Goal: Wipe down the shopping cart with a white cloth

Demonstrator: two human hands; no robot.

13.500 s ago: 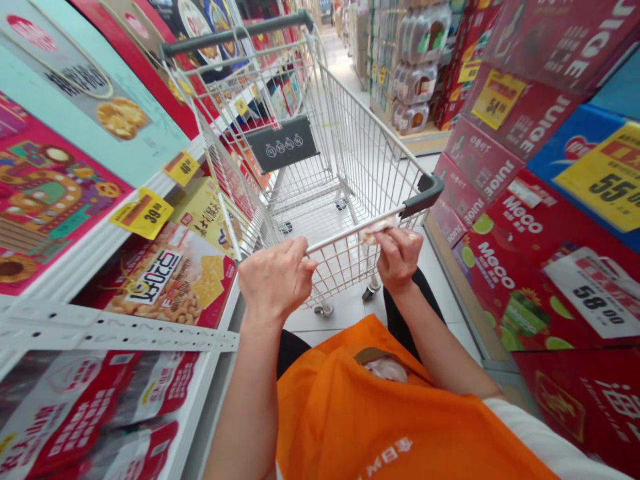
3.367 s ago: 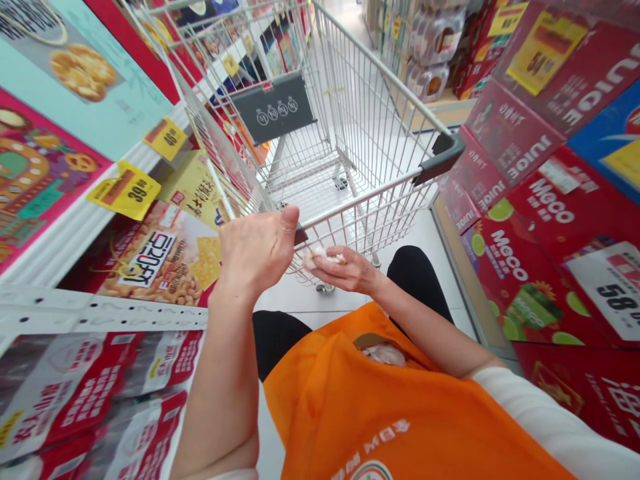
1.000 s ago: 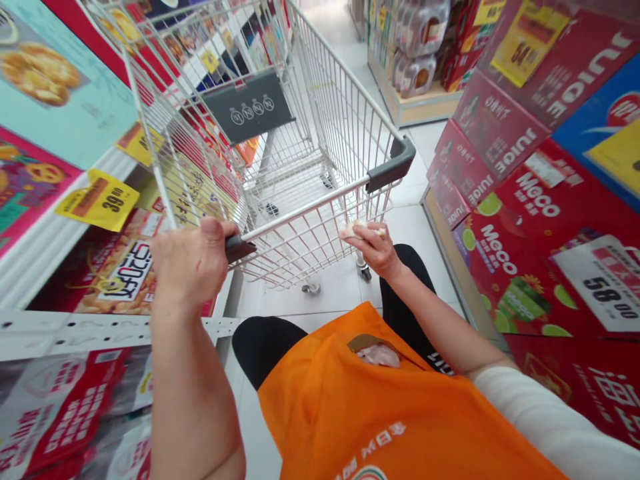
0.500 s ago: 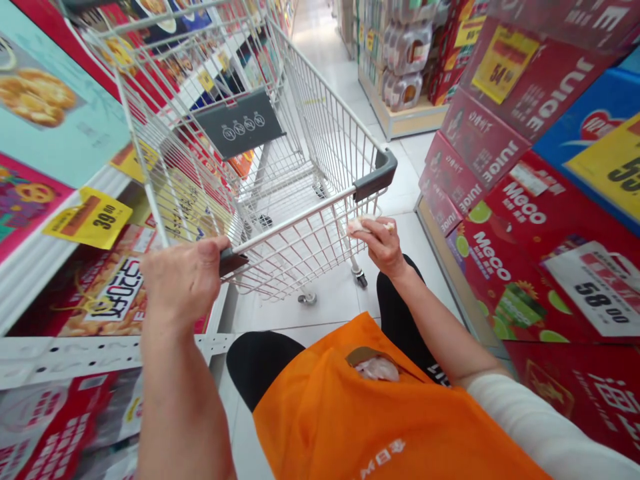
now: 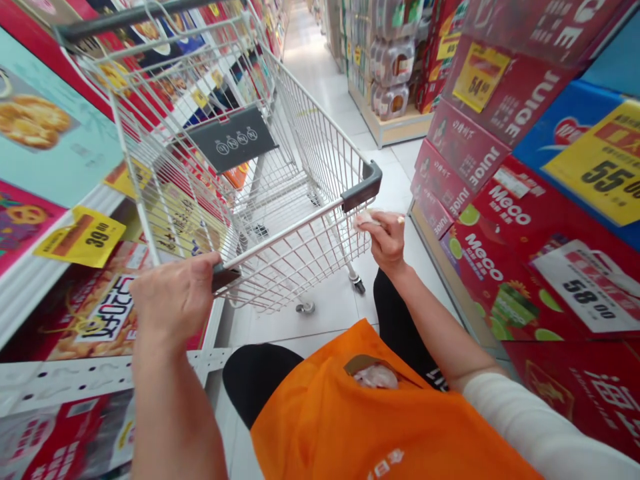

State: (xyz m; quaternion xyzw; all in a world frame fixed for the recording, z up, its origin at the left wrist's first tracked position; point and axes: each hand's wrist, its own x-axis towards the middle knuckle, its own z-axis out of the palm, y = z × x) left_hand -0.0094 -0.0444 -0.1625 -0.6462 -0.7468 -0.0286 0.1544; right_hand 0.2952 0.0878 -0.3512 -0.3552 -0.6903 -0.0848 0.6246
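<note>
An unloaded wire shopping cart (image 5: 295,250) stands in front of me, its near rim tilted up to the right. My left hand (image 5: 175,293) is wrapped round the rim's left corner, by a dark plastic corner piece (image 5: 226,278). Beside the right corner, apart from the dark bumper (image 5: 363,187), my right hand (image 5: 389,241) pinches a crumpled whitish cloth or tissue (image 5: 367,219). Its fingers are closed, and most of the cloth is hidden inside them. More pale crumpled material (image 5: 376,376) shows in the pocket of my orange apron (image 5: 320,420).
Shelves with yellow price tags (image 5: 83,237) run close along the left. Stacked red drink cartons (image 5: 485,260) stand close on the right, on a low wooden base (image 5: 440,280). A tiled aisle (image 5: 305,40) leads forward, past a display of bottle packs (image 5: 393,73).
The cart's near rim and my left hand sit slightly lower and further left in view. My right hand is a little further from the wire side, still pinching the cloth.
</note>
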